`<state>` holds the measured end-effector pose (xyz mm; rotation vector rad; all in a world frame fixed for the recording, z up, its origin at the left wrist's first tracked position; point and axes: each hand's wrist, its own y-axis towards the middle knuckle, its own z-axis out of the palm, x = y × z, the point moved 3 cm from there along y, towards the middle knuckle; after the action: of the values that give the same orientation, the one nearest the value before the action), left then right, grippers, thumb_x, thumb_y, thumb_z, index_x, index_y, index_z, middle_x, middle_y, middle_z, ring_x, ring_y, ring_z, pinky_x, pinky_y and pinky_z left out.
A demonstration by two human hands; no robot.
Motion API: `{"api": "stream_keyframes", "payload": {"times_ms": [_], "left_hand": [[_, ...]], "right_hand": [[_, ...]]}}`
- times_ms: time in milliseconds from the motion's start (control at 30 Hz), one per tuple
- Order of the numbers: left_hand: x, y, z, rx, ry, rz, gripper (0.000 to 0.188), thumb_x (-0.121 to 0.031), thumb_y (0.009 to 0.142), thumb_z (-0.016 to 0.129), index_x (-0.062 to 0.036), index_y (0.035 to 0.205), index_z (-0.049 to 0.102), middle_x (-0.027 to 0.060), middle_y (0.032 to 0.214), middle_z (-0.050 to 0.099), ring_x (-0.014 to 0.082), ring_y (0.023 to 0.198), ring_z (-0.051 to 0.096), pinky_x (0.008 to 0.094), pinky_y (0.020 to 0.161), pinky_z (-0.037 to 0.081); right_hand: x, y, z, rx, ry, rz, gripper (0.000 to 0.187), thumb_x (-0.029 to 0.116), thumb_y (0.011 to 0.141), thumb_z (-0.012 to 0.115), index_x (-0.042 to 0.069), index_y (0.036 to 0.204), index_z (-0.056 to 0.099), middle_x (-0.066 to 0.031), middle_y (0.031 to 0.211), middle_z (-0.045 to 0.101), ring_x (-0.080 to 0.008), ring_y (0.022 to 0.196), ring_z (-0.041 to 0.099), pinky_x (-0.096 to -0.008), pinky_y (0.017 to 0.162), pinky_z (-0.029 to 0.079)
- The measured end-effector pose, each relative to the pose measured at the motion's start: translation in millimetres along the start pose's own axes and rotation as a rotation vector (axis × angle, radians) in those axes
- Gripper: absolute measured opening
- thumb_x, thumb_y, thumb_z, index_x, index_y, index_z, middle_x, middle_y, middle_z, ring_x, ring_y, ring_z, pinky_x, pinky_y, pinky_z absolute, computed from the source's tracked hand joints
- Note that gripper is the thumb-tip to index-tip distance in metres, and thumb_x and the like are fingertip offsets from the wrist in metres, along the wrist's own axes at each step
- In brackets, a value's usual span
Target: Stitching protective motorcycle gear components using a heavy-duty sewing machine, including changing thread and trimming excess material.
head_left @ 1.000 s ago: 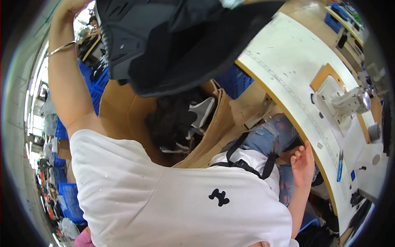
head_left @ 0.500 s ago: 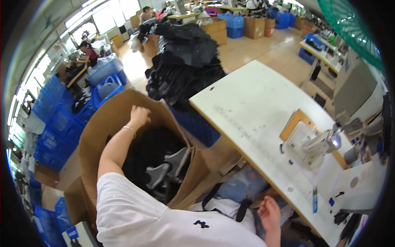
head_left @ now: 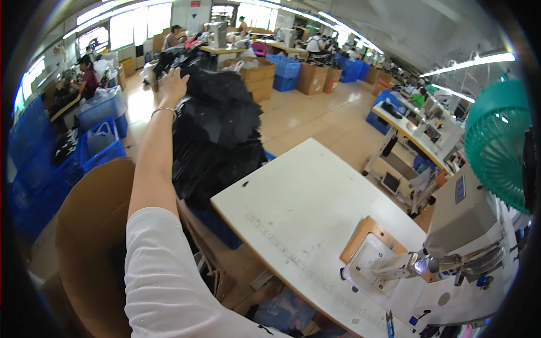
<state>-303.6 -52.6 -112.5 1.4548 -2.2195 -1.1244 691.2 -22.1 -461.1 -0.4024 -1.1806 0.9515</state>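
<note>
Left grip (head_left: pixel 173 84), fingers spread loose, against heap of black garments (head_left: pixel 217 135).

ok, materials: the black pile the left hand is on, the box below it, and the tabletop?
Black pile: looks like soft fabric with a slight sheen, going by its folds and slump under the left hand. Box: plain brown cardboard, matte, thin curved flap. Tabletop: smooth off-white surface, probably laminate over board; core not visible.
</note>
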Motion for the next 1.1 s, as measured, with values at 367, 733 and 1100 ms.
{"api": "stream_keyframes", "payload": {"times_ms": [367, 733, 1100], "left_hand": [[-58.0, 0.8, -43.4, 0.281, 0.356, -0.024, 0.076, -0.063, 0.081, 0.061, -0.0124, 0.137, 0.049, 0.0074, 0.145, 0.041, 0.0282, 0.134, 0.037, 0.0477, 0.105, 0.034], [-63.2, 9.7, -11.2, -0.122, 0.531, 0.082, 0.076, -0.056, 0.054, 0.081, -0.0028, 0.106, 0.065, 0.0032, 0.108, 0.059, 0.0198, 0.106, 0.052, 0.0333, 0.088, 0.042], [-39.4, 33.7, -8.5, 0.361, -0.217, -0.106, 0.059, -0.056, 0.078, 0.067, -0.0092, 0.114, 0.068, 0.0165, 0.121, 0.064, 0.033, 0.111, 0.061, 0.0441, 0.094, 0.047]], "right_hand": [[3.2, -12.6, -12.6, -0.291, 0.198, -0.014, 0.021, 0.017, 0.094, 0.061, 0.011, 0.113, 0.059, -0.0042, 0.096, 0.065, -0.0148, 0.079, 0.059, -0.0283, 0.068, 0.05], [1.1, -8.1, -11.6, -0.186, 0.1, -0.033, 0.033, 0.022, 0.094, 0.061, 0.01, 0.125, 0.056, -0.0027, 0.1, 0.064, -0.0147, 0.082, 0.059, -0.0288, 0.072, 0.05], [-12.2, 4.9, 9.5, -0.197, -0.105, -0.142, 0.029, 0.022, 0.094, 0.062, 0.01, 0.12, 0.058, -0.0034, 0.097, 0.065, -0.0153, 0.081, 0.059, -0.0296, 0.071, 0.049]]}}
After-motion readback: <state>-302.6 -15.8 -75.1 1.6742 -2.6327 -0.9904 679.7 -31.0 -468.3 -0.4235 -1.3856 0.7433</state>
